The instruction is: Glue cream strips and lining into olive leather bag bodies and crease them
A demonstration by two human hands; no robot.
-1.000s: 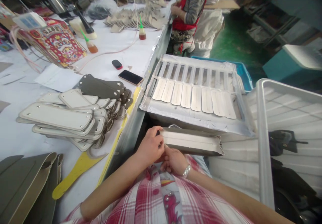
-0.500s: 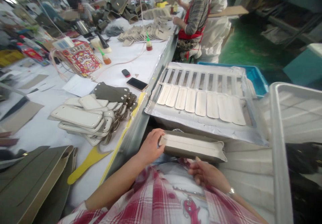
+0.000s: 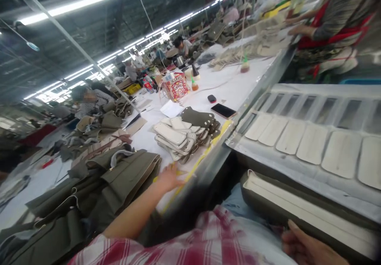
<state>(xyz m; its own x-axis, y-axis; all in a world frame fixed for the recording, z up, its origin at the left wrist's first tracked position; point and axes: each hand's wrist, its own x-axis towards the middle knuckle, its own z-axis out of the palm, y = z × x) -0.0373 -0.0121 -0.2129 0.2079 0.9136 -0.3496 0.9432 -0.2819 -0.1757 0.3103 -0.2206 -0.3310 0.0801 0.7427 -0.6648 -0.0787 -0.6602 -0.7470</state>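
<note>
The left hand [image 3: 170, 179] is covering the yellow tool [image 3: 180, 173] — seemingly taking hold, so calling for a firm pinch; I cannot tell either grip (right hand [image 3: 308, 243] included).

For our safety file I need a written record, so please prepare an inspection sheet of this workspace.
Surface: white table, yellow strip along its edge.
Job's things: long dark piece with pale face up, off the table; yellow tool on the table, partly covered; pale strips in an uneven pile.
Clutter: phone, red printed box.
Hands: left hand at the yellow tool; right hand beside the dark piece, contact unclear.
Cables: thin cord hanging above the table.
Surroundings: co-worker in red apron beyond the slotted frame; ceiling lights on.
</note>
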